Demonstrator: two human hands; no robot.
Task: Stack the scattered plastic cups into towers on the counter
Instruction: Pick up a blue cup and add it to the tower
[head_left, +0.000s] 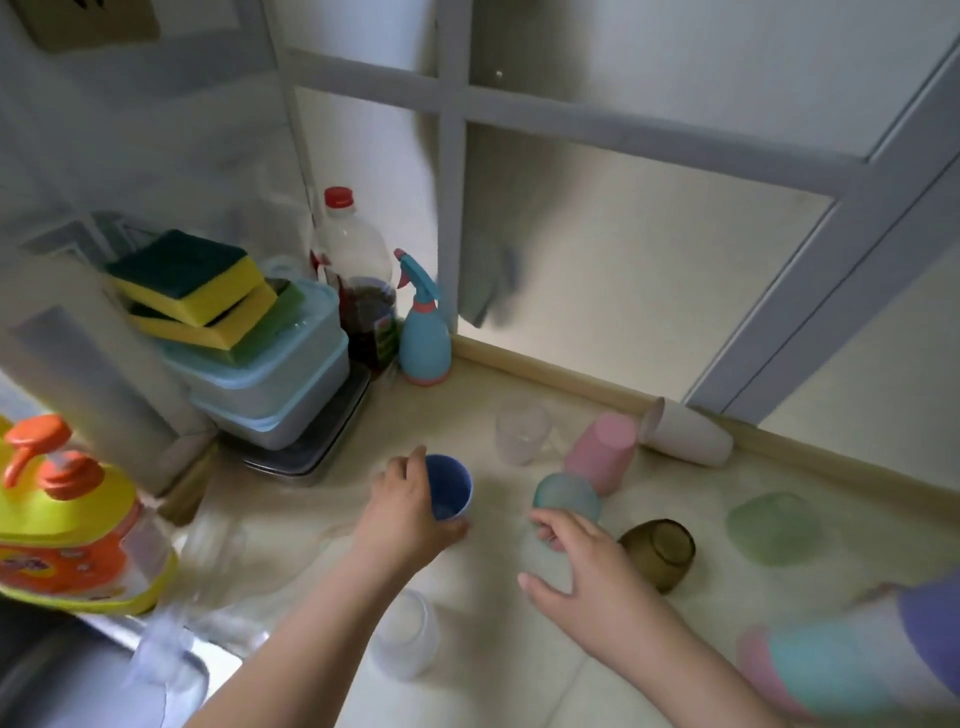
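Gripping an empty upright blue cup (449, 487), the left hand (402, 512); right hand (574, 564) clasps a frosted cup (545, 558).

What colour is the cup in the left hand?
Blue, inside and out; the cup shows clearly in the head view, held upright by the left hand.

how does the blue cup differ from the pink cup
The blue cup stands mouth up; the pink cup is upside down, base up. The left hand grips the blue cup, while nothing holds the pink cup, which sits beside a teal cup. The blue looks darker and more saturated; the pink is pale pastel. Both are plain plastic tumblers on the counter.
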